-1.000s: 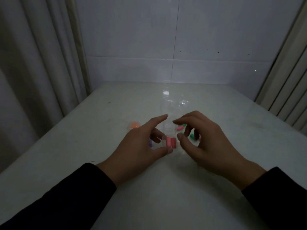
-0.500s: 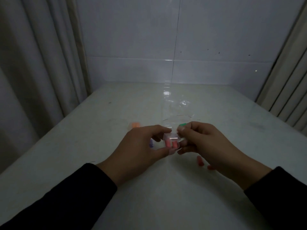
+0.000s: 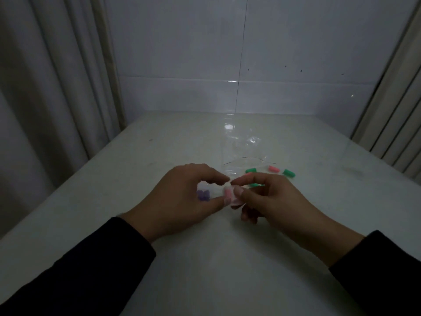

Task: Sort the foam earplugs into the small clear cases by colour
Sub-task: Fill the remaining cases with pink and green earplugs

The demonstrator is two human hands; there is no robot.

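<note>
The case is blurred and mostly covered by fingers of both hands; whether its lid is on cannot be told. The pink plug inside is a smear, so its count is unclear. The purple plugs sit half behind the left hand. 1 green plug shows only as a sliver behind the right hand. The clear bag is barely traceable. Both sleeves run off the bottom edge.

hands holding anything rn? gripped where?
Both pinch one small clear case with pink earplugs inside: left hand thumb and forefinger on its left side, right hand on its right side.
</note>
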